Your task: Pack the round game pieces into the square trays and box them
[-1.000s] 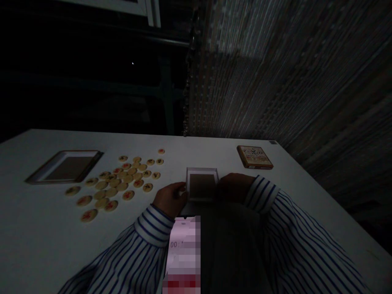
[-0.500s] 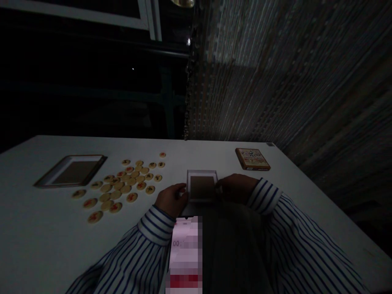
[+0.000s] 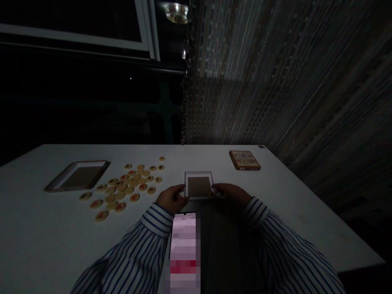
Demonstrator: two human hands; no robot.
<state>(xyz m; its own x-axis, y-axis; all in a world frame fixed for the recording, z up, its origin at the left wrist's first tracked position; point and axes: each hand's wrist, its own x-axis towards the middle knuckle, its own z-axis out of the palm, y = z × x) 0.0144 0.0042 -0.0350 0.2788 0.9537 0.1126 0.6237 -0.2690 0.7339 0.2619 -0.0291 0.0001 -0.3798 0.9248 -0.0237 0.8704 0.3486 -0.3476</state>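
Observation:
A small open box [image 3: 198, 174] with pale walls and a brown bottom lies in front of me. My left hand [image 3: 170, 199] is closed on its left side, thumb and fingers at the wall. At the right wall, my right hand [image 3: 233, 196] pinches the box's edge. Round wooden Chinese chess pieces [image 3: 129, 190], several of them, are scattered to the left of the box; some show red or black characters and others are plain side up. Below my left hand a lit phone [image 3: 183, 237] lies by the near edge.
Farther left on the white table [image 3: 49, 228] lies a larger open tray-like box [image 3: 56, 179] with pale walls. At the back right sits a flat printed box [image 3: 245, 160]. A beaded string curtain [image 3: 232, 81] hangs behind the table. The room is dim.
The camera view has tilted up slightly. My right hand has shifted its fingers a little against the small box's right side. The chess pieces lie as before.

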